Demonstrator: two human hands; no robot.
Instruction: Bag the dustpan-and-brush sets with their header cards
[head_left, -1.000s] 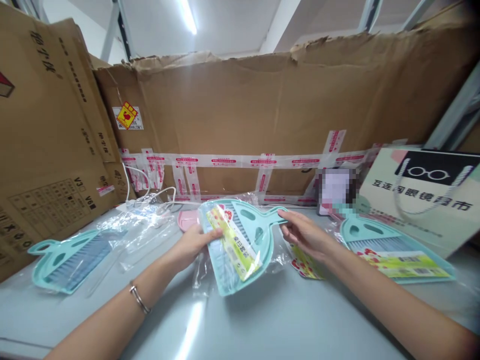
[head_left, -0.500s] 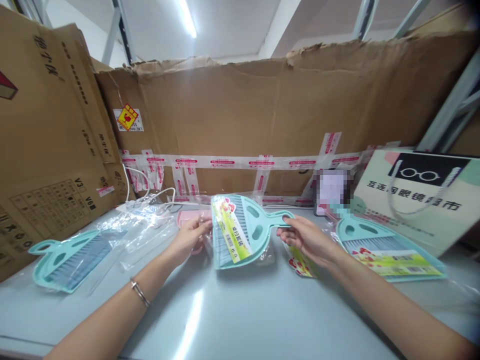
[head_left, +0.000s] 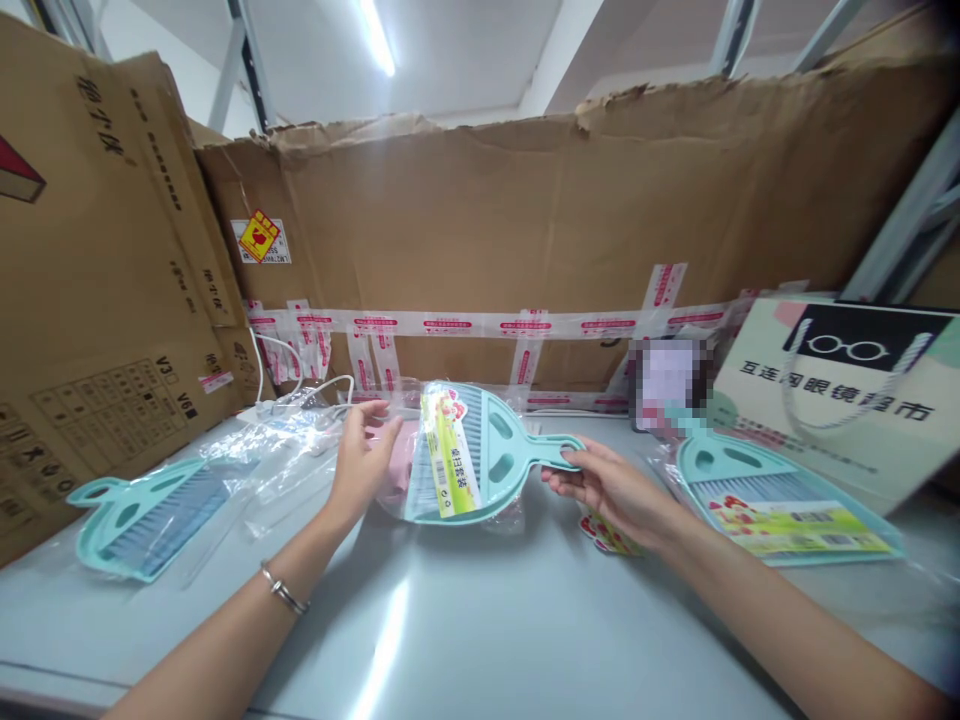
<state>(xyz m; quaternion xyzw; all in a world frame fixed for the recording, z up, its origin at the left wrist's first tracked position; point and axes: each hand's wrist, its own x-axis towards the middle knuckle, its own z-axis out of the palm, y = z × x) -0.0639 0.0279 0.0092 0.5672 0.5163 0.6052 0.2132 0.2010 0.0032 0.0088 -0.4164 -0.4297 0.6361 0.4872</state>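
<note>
A mint-green dustpan with a grey-blue bristled brush nested in it is held up over the table. My right hand grips it by the looped handle. Across the brush lies a yellow-green printed label card. Left of the dustpan, my left hand has its fingers apart and holds nothing; clear film hangs close by. Something pink shows behind the dustpan, partly hidden. Below my right hand, more printed label cards lie on the table, partly covered.
Another dustpan set lies at the left, and a labelled one at the right. Clear plastic bags and a white cable sit at the back left. Cardboard boxes wall the table; a paper bag stands at right.
My left hand has let go of the dustpan's left edge and opened, moving slightly left. The dustpan has tilted and shifted a little left in my right hand.
</note>
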